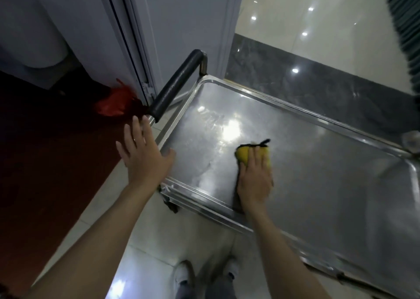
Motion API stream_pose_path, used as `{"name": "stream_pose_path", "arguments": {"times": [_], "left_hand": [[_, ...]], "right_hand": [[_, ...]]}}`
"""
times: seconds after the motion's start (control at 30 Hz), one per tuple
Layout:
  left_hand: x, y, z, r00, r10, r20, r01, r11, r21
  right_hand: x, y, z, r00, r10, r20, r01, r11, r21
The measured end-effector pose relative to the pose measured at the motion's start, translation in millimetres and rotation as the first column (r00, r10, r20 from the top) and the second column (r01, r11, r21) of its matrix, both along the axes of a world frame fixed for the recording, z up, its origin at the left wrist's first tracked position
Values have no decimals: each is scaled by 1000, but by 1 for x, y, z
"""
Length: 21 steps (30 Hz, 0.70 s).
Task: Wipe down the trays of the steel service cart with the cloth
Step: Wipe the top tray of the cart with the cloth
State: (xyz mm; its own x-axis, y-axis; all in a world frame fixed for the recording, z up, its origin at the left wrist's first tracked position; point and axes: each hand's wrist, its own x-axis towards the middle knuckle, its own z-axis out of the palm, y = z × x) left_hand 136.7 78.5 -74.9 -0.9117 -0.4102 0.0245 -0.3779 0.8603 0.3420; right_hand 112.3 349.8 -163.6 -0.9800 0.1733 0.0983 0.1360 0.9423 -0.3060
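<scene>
head view looks down on the top tray [306,162] of the steel cart, where the right hand [255,178] lies flat with straight fingers pressing a yellow cloth [244,154] onto the steel, toward the tray's near-left part. the left hand [143,153] is spread open in the air, holding nothing, beside the tray's left rim and just short of the black handle [175,87].

the likeliest trouble is the cart itself rolling or swinging: only 1 hand is on it, pushing sideways through the cloth, and nothing steadies the frame. a hard stroke toward the far rim could nudge it into the door [181,26] close behind the handle. bracing with the left hand on the handle would probably prevent that.

the cloth is bunched small under the palm, so it could slip out or leave streaks; the patchy sheen left of the cloth suggests uneven coverage. the raised rim corners are easy to miss. lower trays are out of sight, so their condition cannot be judged.
</scene>
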Motion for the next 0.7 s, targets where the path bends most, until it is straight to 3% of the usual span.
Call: {"name": "stream_pose_path", "arguments": {"times": [0.07,0.13,0.2,0.33,0.47,0.7], "left_hand": [[-3,5,-1,999,30,17,-30,999,-21],[-5,12,0,997,64,37,-61,996,-70],[-5,24,1,997,79,-11,-80,993,-90],[16,68,-5,988,-76,-136,72,997,-36],[50,112,-35,978,-197,66,196,980,10],[103,146,-78,954,-110,279,87,992,94]], "right_hand": [[21,-60,-1,969,248,-8,-248,969,-8],[42,-99,-6,877,480,3,-480,877,16],[50,-104,-9,831,557,11,-557,830,26],[49,-38,-10,899,437,-21,-437,899,17],[63,82,-10,972,234,-15,-234,972,21],[116,305,-5,983,-181,35,181,983,22]]}}
